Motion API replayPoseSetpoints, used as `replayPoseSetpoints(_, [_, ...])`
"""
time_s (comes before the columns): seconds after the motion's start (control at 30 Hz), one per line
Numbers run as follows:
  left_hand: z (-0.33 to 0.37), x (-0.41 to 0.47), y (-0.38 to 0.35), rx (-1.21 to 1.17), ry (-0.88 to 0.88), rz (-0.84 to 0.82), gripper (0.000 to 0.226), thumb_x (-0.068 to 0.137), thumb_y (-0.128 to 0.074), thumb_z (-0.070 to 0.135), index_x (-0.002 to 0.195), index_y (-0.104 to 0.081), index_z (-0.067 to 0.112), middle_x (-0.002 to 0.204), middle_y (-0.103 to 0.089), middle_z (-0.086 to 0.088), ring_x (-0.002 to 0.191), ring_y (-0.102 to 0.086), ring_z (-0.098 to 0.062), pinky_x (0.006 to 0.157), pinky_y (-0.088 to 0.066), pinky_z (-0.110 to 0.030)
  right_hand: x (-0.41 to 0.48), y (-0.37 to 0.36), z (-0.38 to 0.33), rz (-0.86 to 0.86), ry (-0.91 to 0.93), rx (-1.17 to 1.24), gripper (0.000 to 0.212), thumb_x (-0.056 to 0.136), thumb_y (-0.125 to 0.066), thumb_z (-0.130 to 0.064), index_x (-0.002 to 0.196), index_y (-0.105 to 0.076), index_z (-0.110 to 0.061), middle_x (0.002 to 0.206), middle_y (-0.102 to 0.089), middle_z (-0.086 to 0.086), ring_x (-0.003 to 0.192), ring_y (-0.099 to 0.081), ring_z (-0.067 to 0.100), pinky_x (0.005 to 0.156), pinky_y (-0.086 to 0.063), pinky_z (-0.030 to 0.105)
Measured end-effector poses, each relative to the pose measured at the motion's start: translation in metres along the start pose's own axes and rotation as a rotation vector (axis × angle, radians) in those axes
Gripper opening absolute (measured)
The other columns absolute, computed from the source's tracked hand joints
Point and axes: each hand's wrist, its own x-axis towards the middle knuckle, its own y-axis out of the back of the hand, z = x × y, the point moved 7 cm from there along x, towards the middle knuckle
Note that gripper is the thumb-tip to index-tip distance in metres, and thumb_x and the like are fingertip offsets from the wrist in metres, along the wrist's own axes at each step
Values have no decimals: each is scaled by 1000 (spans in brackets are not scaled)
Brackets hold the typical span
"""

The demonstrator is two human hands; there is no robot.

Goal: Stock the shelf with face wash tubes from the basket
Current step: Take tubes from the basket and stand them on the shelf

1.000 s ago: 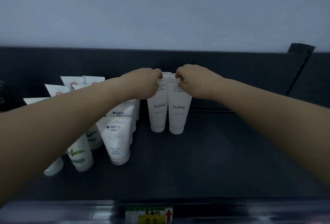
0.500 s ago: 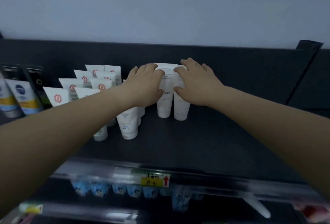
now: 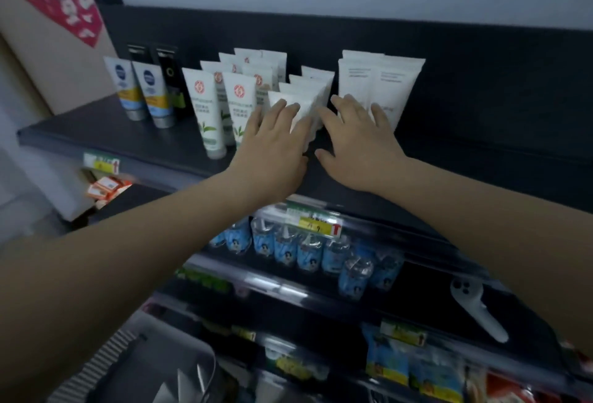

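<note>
Face wash tubes, the tall plain white plastic ones [image 3: 393,88], stand upright at the far side of the dark grey shelf [image 3: 112,136], right of the white green-leaf tubes [image 3: 208,113]. Left hand [image 3: 272,149] is flat, fingers spread, over a shorter white row [image 3: 305,94]. The right hand [image 3: 359,142] is spread too, in front of the tall ones, gripping nothing.

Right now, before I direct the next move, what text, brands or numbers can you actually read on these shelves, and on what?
None reads clearly.
Plain white tubes: small grey lines, too blurred.
Red-seal tubes: print too small.
Blue-logo tubes: round logo, wording blurred.
Yellow price tag: digits smeared, red arrow only.
Cardboard box: white marks on red, unreadable.
</note>
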Motion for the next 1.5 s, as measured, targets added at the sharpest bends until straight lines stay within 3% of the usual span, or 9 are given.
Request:
replayPoseSetpoints(0.1, [-22,-39,-3,14,65,-18,60,90,-52,31,143,-34,9,150,-31,-16,142,-23,-33,115,-17,-52,-4,-6,-37,36,66,5,68,93,-46,-40,150,-17,-17,158,-11,9,147,-6,25,117,-5,51])
replayPoseSetpoints(0.27, [-69,-109,-20,-5,219,-81,65,92,-49,35,148,-23,14,154,-21,-10,145,-15,-28,118,-12,-48,-11,-27,-116,18,210,42,65,94,-47,-38,149,-22,-15,158,-14,10,148,-6,27,117,-8,49])
replayPoseSetpoints(0.5, [-141,-215,-53,-51,385,-189,68,90,-51,32,149,-21,13,155,-19,-10,146,-12,-28,119,-11,-47,-31,-88,-230,-116,322,71,67,94,-48,-38,150,-21,-13,159,-13,13,148,-7,27,119,-12,46])
replayPoseSetpoints(0.7, [-196,-309,-88,-60,467,-289,61,89,-49,28,145,-30,10,151,-29,-14,140,-25,-31,116,-18,-46,-53,-156,-316,-279,340,124,65,96,-45,-37,151,-18,-15,160,-9,10,148,-3,26,119,-10,44])
replayPoseSetpoints(0.8, [-215,-352,-116,-82,516,-392,64,88,-50,24,146,-26,10,151,-27,-14,140,-24,-31,116,-17,-44,-66,-189,-349,-340,357,144,64,94,-46,-35,149,-21,-15,159,-13,10,148,-7,26,119,-10,43])
replayPoseSetpoints(1.07, [-233,-452,-207,-294,667,-616,66,87,-49,6,148,-23,10,153,-24,-12,142,-23,-29,114,-24,-38,-97,-296,-398,-591,474,146,57,97,-45,-25,148,-24,-10,157,-20,9,147,-13,24,121,-9,38])
replayPoseSetpoints(1.23, [-232,-505,-261,-371,808,-716,61,83,-57,4,140,-35,10,147,-33,-8,133,-37,-27,103,-41,-38,-106,-363,-413,-691,567,124,51,93,-50,-23,140,-36,-9,145,-36,9,134,-33,25,115,-25,37])
replayPoseSetpoints(1.4, [-218,-543,-306,-403,896,-815,51,84,-49,0,133,-41,10,140,-40,-6,126,-45,-26,97,-47,-40,-119,-428,-420,-810,621,156,52,95,-48,-18,143,-33,-8,151,-29,10,140,-26,26,117,-22,36])
replayPoseSetpoints(1.5, [-209,-555,-328,-421,932,-839,47,85,-49,1,130,-45,12,135,-45,-4,121,-50,-24,92,-51,-38,-128,-458,-426,-839,694,164,42,93,-49,-14,134,-44,-6,138,-43,12,129,-38,27,111,-29,35])
